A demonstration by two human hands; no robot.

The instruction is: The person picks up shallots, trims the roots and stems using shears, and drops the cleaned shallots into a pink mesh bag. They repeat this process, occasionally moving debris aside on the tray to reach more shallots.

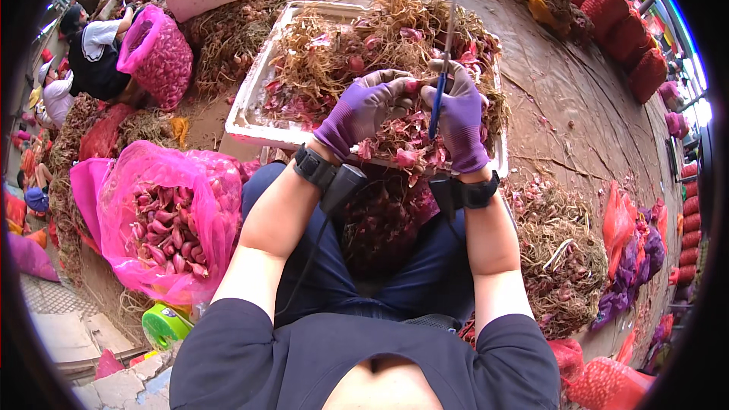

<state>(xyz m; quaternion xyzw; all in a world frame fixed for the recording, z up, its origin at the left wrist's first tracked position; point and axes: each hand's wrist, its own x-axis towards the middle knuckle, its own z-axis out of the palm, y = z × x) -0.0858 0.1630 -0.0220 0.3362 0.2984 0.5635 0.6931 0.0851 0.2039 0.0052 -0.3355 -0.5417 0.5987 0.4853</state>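
Both hands wear purple gloves with grey palms and fingers, held above a white foam tray [244, 118] heaped with dry shallot roots, stalks and skins [311, 61]. My left hand [368, 110] is closed, pinching a small red shallot [412, 86] at its fingertips. Close beside it, my right hand [462, 118] is closed round a blue-handled cutting tool [437, 102], its thin blade pointing away from me. Whether that tool is a knife or scissors I cannot tell. The fingertips of the two hands nearly meet at the shallot.
At my left stands an open pink mesh bag [171, 228] of trimmed shallots, near a green tub [165, 325]. A pile of dried shallots [558, 258] lies at my right. Full red sacks [607, 15] line the far right. Other people [99, 53] sit at the far left by another pink bag [158, 57].
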